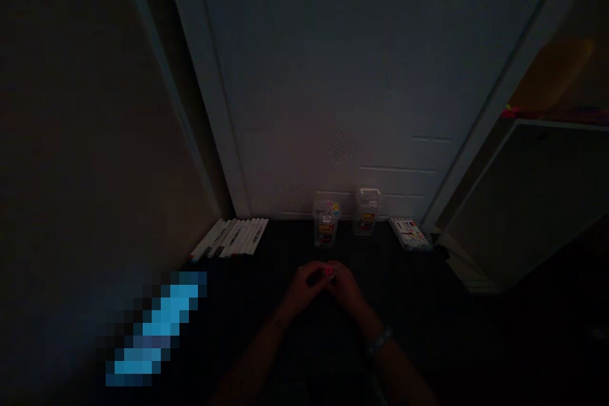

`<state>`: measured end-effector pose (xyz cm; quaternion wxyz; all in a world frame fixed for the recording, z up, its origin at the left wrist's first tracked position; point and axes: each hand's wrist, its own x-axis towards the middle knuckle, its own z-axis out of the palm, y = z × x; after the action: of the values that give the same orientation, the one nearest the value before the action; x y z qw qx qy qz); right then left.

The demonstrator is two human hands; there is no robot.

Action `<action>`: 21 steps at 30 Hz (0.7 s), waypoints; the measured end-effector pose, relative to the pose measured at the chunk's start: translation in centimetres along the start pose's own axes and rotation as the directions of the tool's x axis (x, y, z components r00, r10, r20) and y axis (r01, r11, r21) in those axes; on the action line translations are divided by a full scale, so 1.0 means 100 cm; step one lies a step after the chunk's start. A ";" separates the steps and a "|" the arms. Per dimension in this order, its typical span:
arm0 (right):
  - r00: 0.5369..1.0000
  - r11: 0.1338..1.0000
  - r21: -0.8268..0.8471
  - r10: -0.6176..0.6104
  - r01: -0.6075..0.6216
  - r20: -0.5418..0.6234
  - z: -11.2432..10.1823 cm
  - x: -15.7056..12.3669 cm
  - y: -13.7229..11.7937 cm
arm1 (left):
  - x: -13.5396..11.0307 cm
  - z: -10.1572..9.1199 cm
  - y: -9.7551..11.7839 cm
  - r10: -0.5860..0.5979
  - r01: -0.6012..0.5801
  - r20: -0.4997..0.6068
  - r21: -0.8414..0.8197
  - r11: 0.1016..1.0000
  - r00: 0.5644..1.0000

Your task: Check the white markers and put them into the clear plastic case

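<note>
Hands, two, both holding one small pink object, two clear containers beyond

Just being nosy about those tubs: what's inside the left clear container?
Small pink and yellow items show at the top of the left clear container. Its label hides whatever lies directly behind it.

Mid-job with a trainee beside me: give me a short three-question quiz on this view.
1. What colour shows on the small object between the left hand and the right hand?
2. True or false: the white pens lie to the left of both clear containers.
3. Which wrist wears a band? A) left B) right C) both

Key: 1. pinkish red; 2. true; 3. B
</note>
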<state>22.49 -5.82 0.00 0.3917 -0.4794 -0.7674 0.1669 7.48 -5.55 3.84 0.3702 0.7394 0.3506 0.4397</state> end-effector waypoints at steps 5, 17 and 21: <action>0.999 1.000 0.025 0.006 -0.005 -0.042 0.003 -0.002 0.001 | 0.000 0.001 0.000 0.007 -0.007 0.003 -0.005 1.000 1.000; 0.998 0.999 -0.006 -0.038 0.039 0.048 0.000 0.000 -0.014 | 0.004 -0.001 -0.005 0.025 -0.027 -0.082 -0.035 0.999 0.996; 0.998 0.999 0.034 0.022 -0.024 0.056 -0.006 0.000 -0.022 | 0.007 -0.004 -0.007 -0.130 0.056 -0.273 -0.264 0.963 0.953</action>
<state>21.61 -6.94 1.79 0.3765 -0.4764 -0.7694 0.1980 7.21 -4.53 3.61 0.4272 0.5966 0.3764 0.5656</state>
